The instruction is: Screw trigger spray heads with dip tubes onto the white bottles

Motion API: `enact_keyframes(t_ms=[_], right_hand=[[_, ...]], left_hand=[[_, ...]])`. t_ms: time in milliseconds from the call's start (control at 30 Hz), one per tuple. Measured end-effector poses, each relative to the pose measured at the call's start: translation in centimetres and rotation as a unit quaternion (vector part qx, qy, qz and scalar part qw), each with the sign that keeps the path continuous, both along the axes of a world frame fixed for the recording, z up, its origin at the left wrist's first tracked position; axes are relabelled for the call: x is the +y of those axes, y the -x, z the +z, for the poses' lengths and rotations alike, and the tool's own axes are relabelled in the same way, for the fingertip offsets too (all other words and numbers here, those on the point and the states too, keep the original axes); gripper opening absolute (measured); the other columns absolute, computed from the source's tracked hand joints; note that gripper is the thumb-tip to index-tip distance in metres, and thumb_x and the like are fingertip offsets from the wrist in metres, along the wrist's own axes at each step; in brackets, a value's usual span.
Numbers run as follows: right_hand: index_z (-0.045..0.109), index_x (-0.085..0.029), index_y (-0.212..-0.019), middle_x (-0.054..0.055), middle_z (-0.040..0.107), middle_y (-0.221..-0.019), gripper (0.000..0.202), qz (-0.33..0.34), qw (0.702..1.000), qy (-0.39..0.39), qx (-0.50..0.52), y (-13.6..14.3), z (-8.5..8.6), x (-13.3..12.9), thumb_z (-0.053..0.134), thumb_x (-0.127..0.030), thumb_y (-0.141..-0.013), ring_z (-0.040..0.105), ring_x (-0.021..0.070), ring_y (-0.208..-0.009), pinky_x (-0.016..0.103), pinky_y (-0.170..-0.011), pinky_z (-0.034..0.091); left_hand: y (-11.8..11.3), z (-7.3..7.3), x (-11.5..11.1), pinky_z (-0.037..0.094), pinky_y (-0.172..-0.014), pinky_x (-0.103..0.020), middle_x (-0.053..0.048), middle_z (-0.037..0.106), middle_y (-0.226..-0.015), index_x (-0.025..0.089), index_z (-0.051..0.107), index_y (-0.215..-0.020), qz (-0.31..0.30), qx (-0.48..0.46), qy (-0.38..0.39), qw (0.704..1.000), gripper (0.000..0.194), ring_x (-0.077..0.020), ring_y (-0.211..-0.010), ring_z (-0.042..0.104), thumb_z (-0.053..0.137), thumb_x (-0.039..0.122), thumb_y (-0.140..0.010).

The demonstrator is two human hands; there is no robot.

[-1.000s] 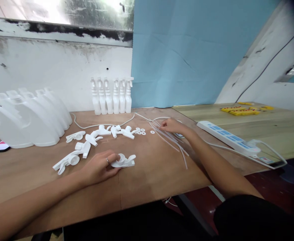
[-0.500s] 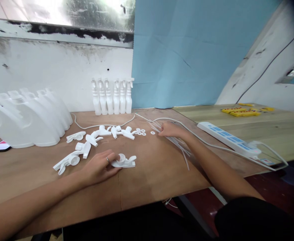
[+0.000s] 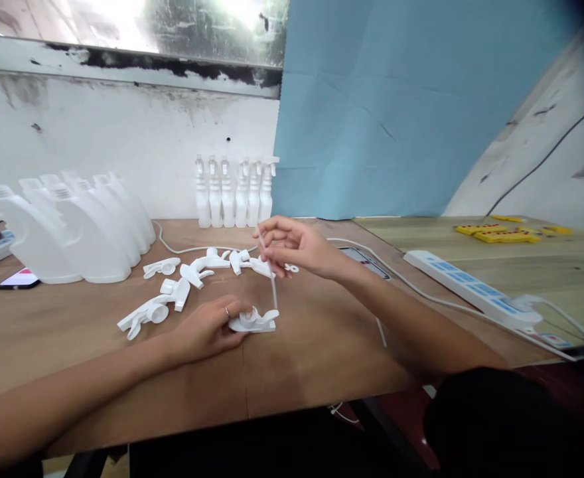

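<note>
My left hand (image 3: 217, 324) is closed on a white spray trigger head (image 3: 256, 323), which lies on the brown tabletop (image 3: 316, 372). Above it, my right hand (image 3: 302, 247) pinches a thin translucent plastic tube (image 3: 273, 289), its lower end hanging near the trigger head. I cannot tell whether the tube touches it. Several more white trigger heads (image 3: 197, 273) lie in a curved row behind my left hand. Small white ring washers (image 3: 292, 268) show partly beneath my right hand. The end of another loose tube (image 3: 381, 332) shows beyond my right forearm, which hides the rest.
Large white bottles (image 3: 93, 232) stand at the left beside a phone (image 3: 18, 279). Smaller spray bottles (image 3: 229, 199) line the wall. A power strip (image 3: 471, 289) with a white cable lies at the right, yellow pieces (image 3: 496, 232) behind it. A flat dark-framed panel (image 3: 364, 260) shows past my right wrist.
My right hand has left the bundle of tubes and moved left with one tube, now over the trigger head. My left hand still holds the trigger head. The view has shifted slightly.
</note>
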State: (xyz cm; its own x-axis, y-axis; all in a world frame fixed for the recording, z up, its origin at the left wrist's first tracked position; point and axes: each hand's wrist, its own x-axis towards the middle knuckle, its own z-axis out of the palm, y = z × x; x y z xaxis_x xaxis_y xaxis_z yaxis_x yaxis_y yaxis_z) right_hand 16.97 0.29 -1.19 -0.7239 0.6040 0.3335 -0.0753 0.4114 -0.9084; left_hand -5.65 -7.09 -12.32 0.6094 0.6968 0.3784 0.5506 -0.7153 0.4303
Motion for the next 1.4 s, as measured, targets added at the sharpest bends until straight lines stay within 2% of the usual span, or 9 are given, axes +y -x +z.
enact_keyframes(t_ms=[167,333,400,533,633,900,1200,1400], right_hand=[[0.049,-0.017,-0.104,-0.003,0.057,-0.08,0.02,0.016,0.997,-0.049,0.053,2.0,0.5,-1.8,0.059,-0.016,-0.086,0.055,0.0056,-0.05,0.02,-0.044,0.044],[0.047,-0.018,-0.102,-0.004,0.056,-0.078,0.017,0.016,0.996,-0.06,0.064,2.1,-0.1,-1.6,0.056,-0.016,-0.088,0.054,0.0043,-0.049,0.018,-0.043,0.043],[0.045,-0.019,-0.101,-0.005,0.056,-0.078,0.016,0.009,0.996,-0.058,0.066,2.2,-0.3,-1.4,0.055,-0.016,-0.088,0.054,0.004,-0.049,0.017,-0.043,0.042],[0.044,-0.02,-0.101,-0.004,0.056,-0.079,0.017,0.01,0.995,-0.072,0.061,2.5,-0.9,-1.4,0.053,-0.013,-0.088,0.054,0.0042,-0.048,0.018,-0.042,0.04],[0.044,-0.02,-0.099,-0.004,0.055,-0.078,0.016,0.016,0.995,-0.088,0.051,2.8,-1.3,-1.7,0.051,-0.011,-0.087,0.052,0.0044,-0.05,0.018,-0.045,0.042],[0.045,-0.018,-0.099,0.0,0.056,-0.084,0.016,0.015,0.991,-0.127,0.03,3.1,-1.9,-1.9,0.051,-0.011,-0.087,0.055,0.0087,-0.069,0.02,-0.056,0.046],[0.046,-0.02,-0.098,-0.001,0.055,-0.084,0.016,-0.001,0.985,-0.172,-0.005,2.9,-1.8,-2.9,0.051,-0.012,-0.086,0.054,0.0092,-0.069,0.022,-0.057,0.044],[0.046,-0.02,-0.101,-0.002,0.051,-0.083,0.017,0.066,0.977,-0.202,-0.017,2.7,-1.8,-3.8,0.051,-0.013,-0.087,0.05,0.0079,-0.065,0.022,-0.058,0.042]], left_hand=[[0.2,0.0,0.4,0.042,-0.067,-0.024,-0.002,0.052,-0.087,0.022,0.056,-0.115,-0.031,0.075,-0.031,0.996,0.022,-0.0151,-0.075,0.054,0.05,0.023,-0.094],[0.3,-0.1,0.7,0.041,-0.064,-0.025,-0.002,0.052,-0.087,0.022,0.057,-0.115,-0.033,0.081,-0.052,0.995,0.022,-0.0143,-0.069,0.052,0.049,0.026,-0.095],[0.2,-0.1,0.6,0.043,-0.066,-0.025,-0.003,0.056,-0.09,0.021,0.056,-0.114,-0.025,0.055,-0.019,0.998,0.021,-0.0147,-0.072,0.055,0.051,0.025,-0.094],[-0.1,-0.3,0.4,0.044,-0.062,-0.024,0.001,0.061,-0.083,0.021,0.05,-0.113,0.026,-0.011,0.101,0.994,0.027,-0.0142,-0.067,0.057,0.058,0.029,-0.088],[-0.2,-0.3,0.3,0.045,-0.061,-0.024,0.001,0.062,-0.082,0.021,0.049,-0.113,0.034,-0.029,0.127,0.991,0.03,-0.0143,-0.067,0.057,0.06,0.029,-0.086],[-0.2,0.2,0.2,0.045,-0.06,-0.024,-0.001,0.063,-0.088,0.021,0.051,-0.115,0.028,-0.031,0.129,0.991,0.032,-0.0153,-0.071,0.058,0.06,0.028,-0.086],[-0.1,0.1,0.4,0.043,-0.058,-0.024,0.0,0.062,-0.085,0.021,0.05,-0.116,0.019,-0.019,0.127,0.992,0.032,-0.0139,-0.066,0.055,0.061,0.029,-0.086],[0.3,-1.3,1.0,0.043,-0.059,-0.026,0.0,0.061,-0.079,0.02,0.05,-0.105,0.022,-0.003,0.062,0.998,0.024,-0.0154,-0.065,0.057,0.061,0.032,-0.087]])
